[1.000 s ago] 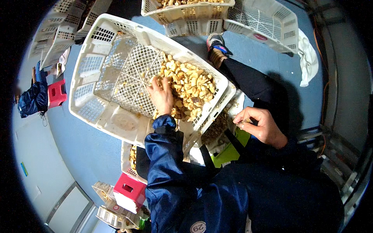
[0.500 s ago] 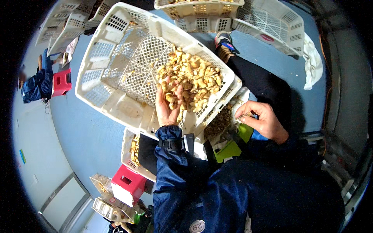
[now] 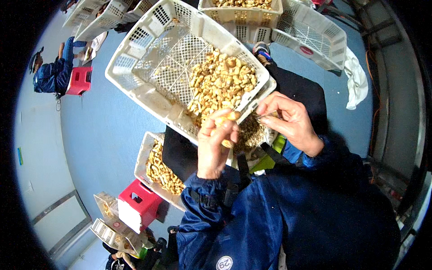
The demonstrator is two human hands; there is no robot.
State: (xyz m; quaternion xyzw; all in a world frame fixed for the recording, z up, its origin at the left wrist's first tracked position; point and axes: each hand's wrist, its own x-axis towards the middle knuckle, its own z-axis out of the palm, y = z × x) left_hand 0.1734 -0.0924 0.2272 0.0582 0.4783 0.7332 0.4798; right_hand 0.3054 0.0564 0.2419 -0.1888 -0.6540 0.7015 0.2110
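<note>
Seen person in dark jacket (image 3: 51,74), at 10 o'clock; red stool (image 3: 80,81), just beside. Red-and-white stool (image 3: 140,202), between 7 and 8. Smaller white crate (image 3: 141,155), at 8, stocked with similar pieces. Large white crate (image 3: 135,107), slatted, at 11; tan mushrooms (image 3: 222,83), or what appear to be such, are heaped loose in its right half. Left hand (image 3: 212,147), at centre, by the crate's near edge: fingers curled, a few yellow pieces (image 3: 233,115) held. The pieces are judged light, firm yet easily bruised, perhaps slightly slick; best taken by the thick middle, with gentle fingertip pressure. Dark trimmings (image 3: 249,134), at 3, below the crate's edge. Right hand (image 3: 294,123), at 3: thumb and forefinger brought near together; whether anything thin is gripped cannot be told. White crate with red label (image 3: 310,37), between 1 and 2. White cloth (image 3: 355,80), at 2, on the blue floor (image 3: 99,130).
</note>
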